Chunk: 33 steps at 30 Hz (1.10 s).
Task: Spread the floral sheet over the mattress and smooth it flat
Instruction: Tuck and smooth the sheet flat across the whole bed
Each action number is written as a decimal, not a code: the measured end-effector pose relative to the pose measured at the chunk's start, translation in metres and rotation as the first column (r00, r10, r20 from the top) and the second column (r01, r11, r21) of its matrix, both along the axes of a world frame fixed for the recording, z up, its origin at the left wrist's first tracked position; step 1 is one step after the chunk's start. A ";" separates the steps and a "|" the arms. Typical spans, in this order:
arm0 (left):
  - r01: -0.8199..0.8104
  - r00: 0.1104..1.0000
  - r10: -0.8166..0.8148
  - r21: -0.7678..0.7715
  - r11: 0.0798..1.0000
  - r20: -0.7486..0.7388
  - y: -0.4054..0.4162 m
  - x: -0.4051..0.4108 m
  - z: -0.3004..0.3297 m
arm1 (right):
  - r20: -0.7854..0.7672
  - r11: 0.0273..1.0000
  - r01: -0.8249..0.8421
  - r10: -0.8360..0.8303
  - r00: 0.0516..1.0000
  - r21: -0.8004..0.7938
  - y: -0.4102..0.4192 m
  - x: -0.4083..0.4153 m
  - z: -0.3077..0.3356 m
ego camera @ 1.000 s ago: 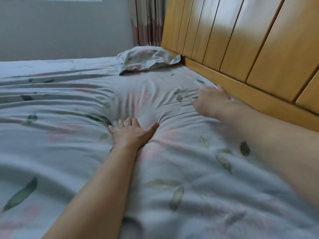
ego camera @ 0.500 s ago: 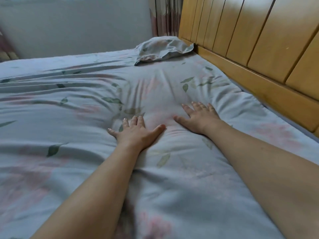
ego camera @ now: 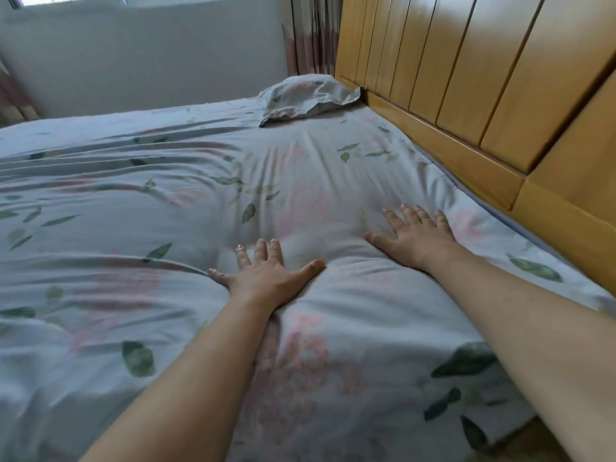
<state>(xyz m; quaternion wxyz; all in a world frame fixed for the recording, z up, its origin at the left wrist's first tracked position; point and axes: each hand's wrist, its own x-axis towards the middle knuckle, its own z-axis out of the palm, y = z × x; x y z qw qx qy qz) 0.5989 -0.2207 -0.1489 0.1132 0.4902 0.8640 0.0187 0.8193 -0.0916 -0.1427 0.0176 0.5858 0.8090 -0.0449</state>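
Floral sheet lies rumpled beneath both palms: left hand and right hand press flat, fingers spread, near the wooden headboard.

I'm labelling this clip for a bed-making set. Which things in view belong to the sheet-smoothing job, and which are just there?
Part of the job:
- pale floral cotton sheet, still creased
- left hand, flat on it
- right hand, flat on it

Just there:
- crumpled floral pillow
- slatted yellow wooden headboard
- striped curtain
- grey wall

pale blue floral sheet — pink blooms, green leaves
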 end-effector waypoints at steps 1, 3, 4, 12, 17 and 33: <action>0.002 1.000 -0.001 -0.012 1.000 0.011 -0.007 0.004 0.001 | 0.002 1.000 0.009 -0.009 1.000 -0.005 -0.008 0.004 0.000; 0.012 0.999 -0.010 -0.039 0.999 0.037 -0.020 0.012 0.004 | 0.022 1.000 0.019 -0.019 1.000 -0.004 -0.024 0.012 0.001; 0.022 0.999 -0.019 -0.055 0.998 0.046 -0.028 0.015 0.006 | 0.038 1.000 0.027 -0.027 0.999 -0.004 -0.033 0.017 0.002; 0.222 0.975 -0.211 -0.213 0.952 0.074 -0.110 0.027 0.025 | 0.263 0.969 0.155 -0.102 0.959 -0.192 -0.080 0.026 0.056; 0.397 0.917 -0.398 -0.189 0.898 0.035 -0.172 0.033 0.031 | 0.263 0.987 -0.158 0.149 0.953 0.010 -0.097 -0.055 0.095; 0.131 0.990 -0.126 0.091 0.987 -0.058 -0.060 -0.120 0.072 | -0.172 0.684 -0.656 0.639 0.750 -0.319 -0.216 -0.120 0.034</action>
